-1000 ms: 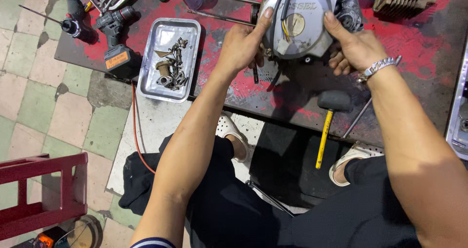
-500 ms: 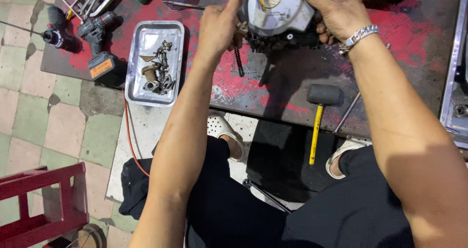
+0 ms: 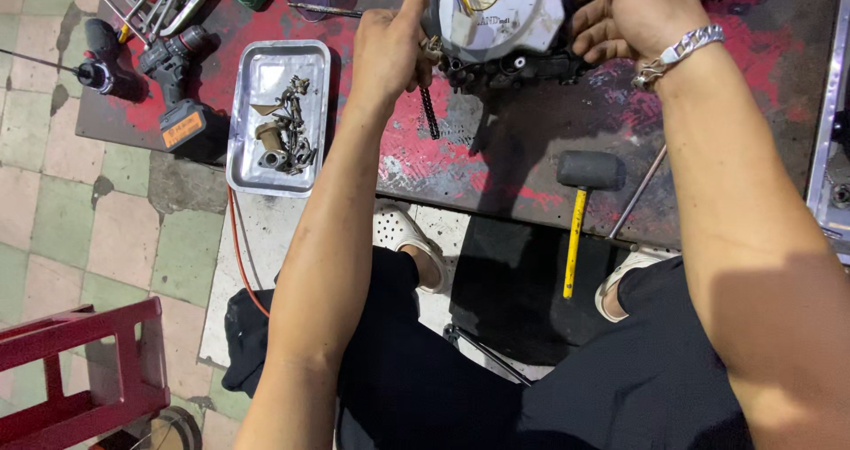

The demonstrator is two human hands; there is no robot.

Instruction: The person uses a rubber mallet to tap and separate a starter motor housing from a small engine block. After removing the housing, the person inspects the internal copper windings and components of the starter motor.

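Nearest to the camera, the person is sitting with knees apart in black trousers, and the two bare arms are reaching forward to the engine [image 3: 500,21], so that it stays between them. The left hand [image 3: 390,47] is closed on the left edge of the grey engine cover, the fingers wrapped together around it; a short black chain [image 3: 429,114] is hanging just below this hand. The right hand [image 3: 629,12], with a metal bracelet [image 3: 677,52], is gripping the right side of the engine, probably to keep it steady from both sides.

In front of the engine and to its right, a rubber mallet [image 3: 584,184] with a yellow handle is lying near. To the left of the engine, a metal tray [image 3: 243,105] is keeping loose bolts together, and further left a cordless drill [image 3: 173,87] is resting.

The engine is standing on a worn steel plate [image 3: 496,162] with red paint, laid on a floor of green and pink tiles [image 3: 71,211].
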